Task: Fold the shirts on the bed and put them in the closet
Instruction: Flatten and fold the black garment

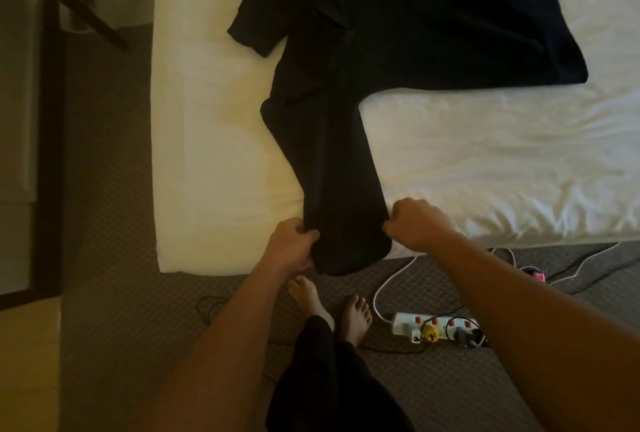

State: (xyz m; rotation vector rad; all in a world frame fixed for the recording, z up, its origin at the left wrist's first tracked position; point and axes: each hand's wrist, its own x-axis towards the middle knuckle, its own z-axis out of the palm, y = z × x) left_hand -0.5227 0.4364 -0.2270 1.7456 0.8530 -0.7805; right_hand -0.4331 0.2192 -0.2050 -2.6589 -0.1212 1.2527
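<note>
White-sheeted bed (485, 161), carpet below. Dark shirt (346, 92) sprawled across it, hem dragged over the near edge, pinched by left hand (294, 241) and right hand (412, 222) (each grip clamped on cloth). Folding barely begun; closet unseen, everything left.

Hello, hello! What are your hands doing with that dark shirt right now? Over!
Left hand and right hand both grip dark shirt at bed edge. Shirt unfolded. Power strip by feet.
</note>
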